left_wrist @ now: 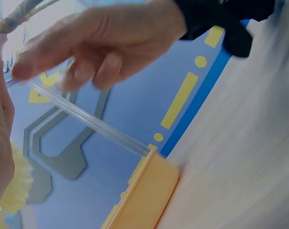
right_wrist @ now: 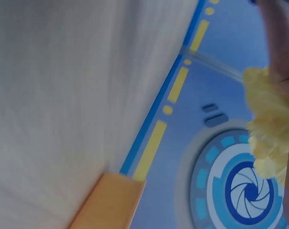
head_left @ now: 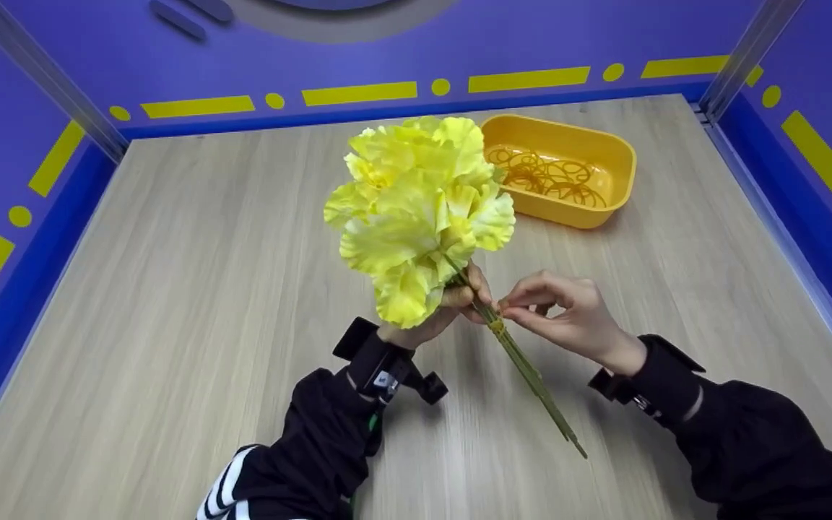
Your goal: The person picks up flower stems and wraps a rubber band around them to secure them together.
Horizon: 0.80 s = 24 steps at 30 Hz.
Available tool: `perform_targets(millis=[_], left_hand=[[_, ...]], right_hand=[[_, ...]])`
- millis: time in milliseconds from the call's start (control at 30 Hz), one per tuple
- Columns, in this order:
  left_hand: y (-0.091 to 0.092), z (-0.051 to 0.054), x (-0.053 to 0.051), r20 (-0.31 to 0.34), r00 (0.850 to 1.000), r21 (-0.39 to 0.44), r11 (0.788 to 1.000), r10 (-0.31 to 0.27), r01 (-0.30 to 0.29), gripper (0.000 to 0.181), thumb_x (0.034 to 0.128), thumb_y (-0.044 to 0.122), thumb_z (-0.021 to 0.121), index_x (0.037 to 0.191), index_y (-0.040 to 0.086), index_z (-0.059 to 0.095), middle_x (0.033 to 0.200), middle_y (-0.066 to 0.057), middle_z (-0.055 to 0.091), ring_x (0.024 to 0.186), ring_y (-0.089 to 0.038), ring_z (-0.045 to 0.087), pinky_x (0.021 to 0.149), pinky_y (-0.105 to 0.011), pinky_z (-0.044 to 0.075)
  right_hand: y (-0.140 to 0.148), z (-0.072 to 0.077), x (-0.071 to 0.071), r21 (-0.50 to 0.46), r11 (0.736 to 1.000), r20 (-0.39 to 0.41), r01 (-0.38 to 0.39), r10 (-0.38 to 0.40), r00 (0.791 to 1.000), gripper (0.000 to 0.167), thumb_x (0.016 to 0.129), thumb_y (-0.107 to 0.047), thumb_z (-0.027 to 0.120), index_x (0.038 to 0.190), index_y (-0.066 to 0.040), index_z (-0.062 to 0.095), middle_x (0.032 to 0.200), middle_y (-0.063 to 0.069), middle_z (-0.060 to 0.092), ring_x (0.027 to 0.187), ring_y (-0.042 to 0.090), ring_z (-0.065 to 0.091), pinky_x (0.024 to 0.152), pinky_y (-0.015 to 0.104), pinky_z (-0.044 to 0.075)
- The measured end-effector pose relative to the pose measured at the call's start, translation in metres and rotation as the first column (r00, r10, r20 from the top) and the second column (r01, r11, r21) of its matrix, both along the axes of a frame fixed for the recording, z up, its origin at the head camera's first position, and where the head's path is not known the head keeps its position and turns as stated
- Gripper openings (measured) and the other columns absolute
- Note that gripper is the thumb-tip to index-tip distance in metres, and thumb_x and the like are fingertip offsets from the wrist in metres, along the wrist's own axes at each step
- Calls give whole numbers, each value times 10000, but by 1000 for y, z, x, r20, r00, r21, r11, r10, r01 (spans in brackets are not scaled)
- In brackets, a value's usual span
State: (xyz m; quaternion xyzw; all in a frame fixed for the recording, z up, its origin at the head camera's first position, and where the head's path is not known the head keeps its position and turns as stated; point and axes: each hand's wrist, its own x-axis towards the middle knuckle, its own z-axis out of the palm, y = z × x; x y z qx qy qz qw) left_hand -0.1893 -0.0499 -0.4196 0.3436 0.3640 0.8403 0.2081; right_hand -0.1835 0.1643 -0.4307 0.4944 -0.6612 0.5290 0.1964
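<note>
A bunch of yellow artificial flowers [head_left: 416,209] is held tilted above the table, blooms toward the back and green stems [head_left: 535,379] slanting down to the right. My left hand [head_left: 427,328] grips the stems just below the blooms, partly hidden behind the petals. A yellowish rubber band [head_left: 497,327] circles the stems below that grip. At the band my right hand [head_left: 578,318] pinches a small bit of it between thumb and index finger, right beside the stems. In the left wrist view the right hand [left_wrist: 116,38] reaches toward the stems at the upper left.
An orange-yellow plastic tub [head_left: 575,217] stands at the back right, behind the hands, with several loose rubber bands [head_left: 549,177] inside. The wooden table [head_left: 192,289] is bounded by blue-purple panels [head_left: 358,65] with yellow markings at the back and both sides.
</note>
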Motion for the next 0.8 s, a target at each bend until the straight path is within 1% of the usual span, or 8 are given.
perform_targets(millis=[100, 233, 367, 467, 533, 600, 700, 800], left_hand=[[-1, -1, -2, -4, 1000, 26, 1000, -17, 17, 237, 865, 345, 841, 955, 147, 745, 909, 31, 764, 845, -96, 757, 726, -208, 636], [-2, 0, -2, -29, 999, 36, 999, -37, 38, 216, 879, 345, 829, 960, 165, 740, 910, 43, 756, 847, -84, 743, 730, -195, 631], [-5, 1, 0, -70, 997, 2, 1000, -25, 25, 201, 893, 360, 808, 962, 183, 741, 913, 59, 748, 853, -74, 737, 747, -191, 627], [-8, 3, 0, -111, 993, -82, 995, 46, -55, 488, 870, 448, 803, 899, -30, 712, 908, 74, 746, 842, -69, 736, 755, -208, 632], [-10, 3, -1, -106, 988, -140, 982, 116, -130, 563, 833, 506, 807, 895, -43, 701, 902, 83, 747, 827, -65, 739, 757, -221, 636], [-13, 3, -3, -98, 974, -177, 959, 206, -221, 597, 811, 523, 810, 887, -56, 687, 899, 76, 749, 825, -70, 734, 762, -237, 640], [-13, 0, -8, -59, 940, -203, 918, 337, -342, 493, 790, 525, 839, 975, 90, 695, 921, 40, 751, 860, -106, 739, 771, -283, 652], [-6, -5, -10, -46, 890, -253, 857, 453, -449, 755, 772, 614, 817, 1133, -26, 646, 1030, 15, 731, 973, -131, 727, 857, -347, 650]], right_hand=[[0, 4, 5, -15, 997, 115, -72, 73, 991, 236, 991, -122, 708, 994, 104, 642, 813, 231, 728, 683, 34, 701, 469, 149, 503], [2, 6, 10, -30, 989, 243, -141, 145, 959, 212, 939, 40, 725, 1072, 154, 605, 852, 266, 717, 808, -21, 728, 508, 159, 550], [5, 3, 7, -5, 999, 299, -48, 47, 953, 303, 858, 177, 730, 1110, 164, 563, 914, 117, 707, 864, -22, 680, 528, 169, 568], [9, 0, 4, 39, 998, 369, 58, -68, 927, 276, 875, 187, 700, 1109, 138, 563, 931, -26, 628, 839, -9, 617, 510, 178, 566], [13, -2, 3, 86, 995, 395, 52, -82, 915, 168, 937, 134, 663, 1092, 111, 603, 917, -35, 631, 801, 10, 616, 500, 191, 565], [15, -3, 4, 173, 984, 341, 28, -87, 936, 59, 992, 5, 666, 1029, 51, 666, 871, 9, 658, 767, 21, 615, 501, 188, 554], [12, -6, 8, 302, 953, 195, 31, -93, 976, 159, 1019, -158, 680, 914, -42, 707, 773, 43, 649, 683, 23, 565, 507, 155, 501], [3, -7, 11, 316, 938, 122, 140, -187, 975, 150, 974, -89, 726, 830, -72, 690, 665, -6, 593, 584, 5, 476, 470, 143, 396]])
